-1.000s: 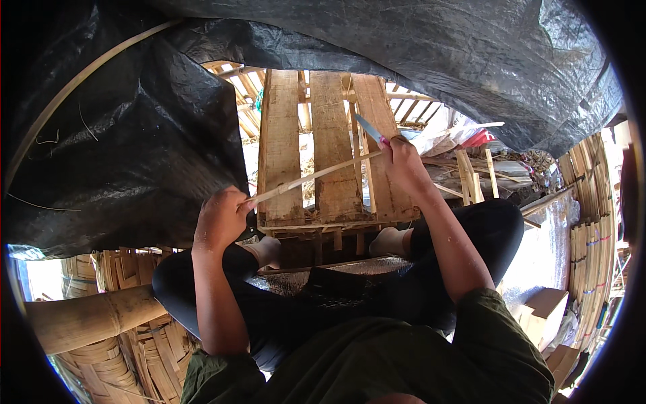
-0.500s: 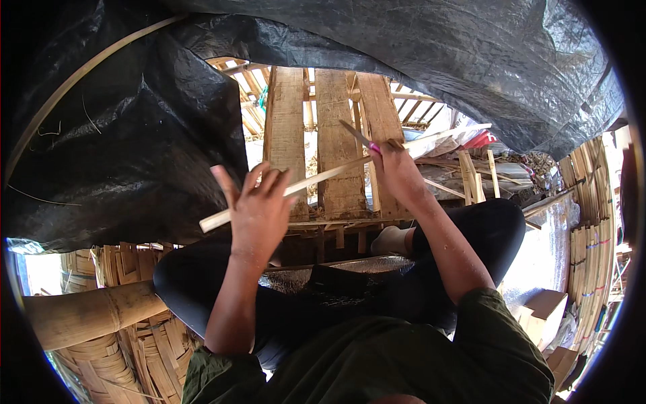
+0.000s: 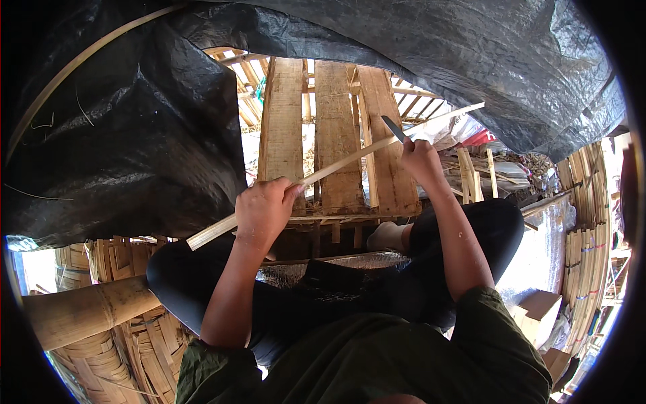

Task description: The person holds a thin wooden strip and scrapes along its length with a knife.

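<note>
A long pale bamboo strip (image 3: 346,161) slants up to the right across the planks in front of me. My left hand (image 3: 264,210) is closed round its lower part, and the strip's cut end sticks out below to the left. In my right hand (image 3: 422,163) a knife (image 3: 393,128) is gripped, its narrow blade pointing up and to the left across the strip. The knife's handle is hidden in the fist. Beyond the right hand the strip's far end runs free toward the black tarp.
Three rough wooden planks (image 3: 282,135) lie ahead, with slats beneath. Black plastic tarp (image 3: 134,148) hangs at left and overhead. A thick bamboo pole (image 3: 101,313) lies at lower left. Bundled bamboo slats (image 3: 582,269) and a cardboard box (image 3: 540,313) stand at right.
My left hand, fingers spread half a second ago, has closed on the strip. The strip tilts more steeply, and my right hand with the knife has moved to the right.
</note>
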Available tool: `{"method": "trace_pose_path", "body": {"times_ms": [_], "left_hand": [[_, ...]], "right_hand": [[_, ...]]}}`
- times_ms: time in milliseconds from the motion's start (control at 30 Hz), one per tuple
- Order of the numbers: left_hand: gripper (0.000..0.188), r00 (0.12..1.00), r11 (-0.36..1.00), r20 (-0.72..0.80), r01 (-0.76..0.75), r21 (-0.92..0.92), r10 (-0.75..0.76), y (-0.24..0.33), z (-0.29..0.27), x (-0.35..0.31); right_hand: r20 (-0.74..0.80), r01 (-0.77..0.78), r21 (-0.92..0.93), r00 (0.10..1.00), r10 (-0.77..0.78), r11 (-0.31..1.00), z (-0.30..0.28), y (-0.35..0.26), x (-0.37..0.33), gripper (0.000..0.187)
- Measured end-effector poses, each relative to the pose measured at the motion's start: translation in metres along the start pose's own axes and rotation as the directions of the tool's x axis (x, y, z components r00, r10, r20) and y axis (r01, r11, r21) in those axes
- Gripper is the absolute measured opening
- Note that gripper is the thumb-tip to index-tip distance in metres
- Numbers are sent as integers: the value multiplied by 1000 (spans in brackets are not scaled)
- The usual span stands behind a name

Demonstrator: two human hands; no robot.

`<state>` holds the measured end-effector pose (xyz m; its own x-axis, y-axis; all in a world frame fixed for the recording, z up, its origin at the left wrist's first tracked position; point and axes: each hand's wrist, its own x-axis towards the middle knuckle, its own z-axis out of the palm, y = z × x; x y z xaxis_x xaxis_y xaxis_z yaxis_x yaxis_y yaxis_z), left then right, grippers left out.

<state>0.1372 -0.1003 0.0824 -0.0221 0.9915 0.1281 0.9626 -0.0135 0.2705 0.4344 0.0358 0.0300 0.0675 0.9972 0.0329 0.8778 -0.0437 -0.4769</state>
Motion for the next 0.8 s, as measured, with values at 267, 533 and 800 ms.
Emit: {"method": "trace_pose_path", "body": {"times_ms": [267, 533, 800], "left_hand": [[34, 996, 995, 50, 72, -66, -69, 5, 1, 3], [33, 995, 989, 73, 81, -122, -73, 11, -6, -1], [31, 993, 991, 77, 95, -99, -88, 16, -6, 3]], "right_hand": [[348, -328, 213, 906, 242, 920, -11, -14, -2, 50], [427, -373, 262, 872, 240, 890, -8, 6, -2, 56], [452, -413, 256, 851, 270, 874, -16, 9, -1, 55]]}}
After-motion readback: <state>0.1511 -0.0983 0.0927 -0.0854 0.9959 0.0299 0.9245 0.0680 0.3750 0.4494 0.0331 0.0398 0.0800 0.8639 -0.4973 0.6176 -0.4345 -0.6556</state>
